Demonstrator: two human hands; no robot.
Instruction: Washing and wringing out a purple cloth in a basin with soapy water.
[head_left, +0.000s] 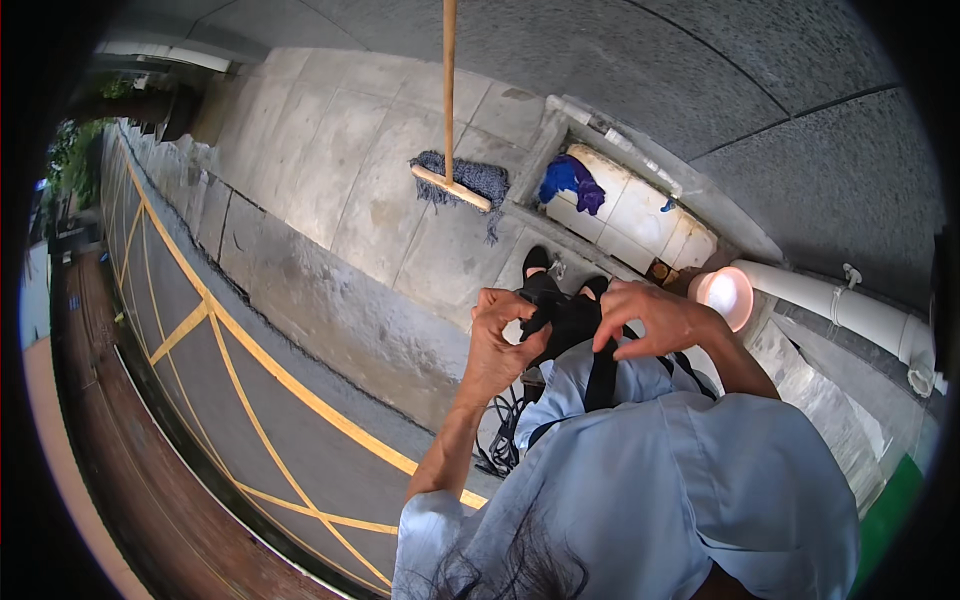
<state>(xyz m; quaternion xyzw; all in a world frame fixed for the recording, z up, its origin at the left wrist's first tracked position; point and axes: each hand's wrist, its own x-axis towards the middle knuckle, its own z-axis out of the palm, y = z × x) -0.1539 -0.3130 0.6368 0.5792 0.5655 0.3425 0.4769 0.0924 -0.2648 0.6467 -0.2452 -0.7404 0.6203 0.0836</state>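
My left hand (496, 341) pinches a black strap end (537, 321) between thumb and fingers, in front of my waist. The thumb and index finger of my right hand (651, 321) close on another black strap (602, 379), which runs down over my light blue shirt (600, 480). Both hands are at about the same height, a short way apart. Whether the two strap pieces join is hidden by the fingers and my dark trousers. Below the hands, my black shoes (535, 259) stand on concrete paving.
A mop (457, 180) with a wooden handle rests on the paving ahead. Blue and purple cloths (574, 181) lie in a low tiled basin (637, 202). A pink bucket (739, 300) stands by a white pipe (832, 296). Black cables (504, 435) hang at my left. The paving drops to a yellow-lined road (262, 360).
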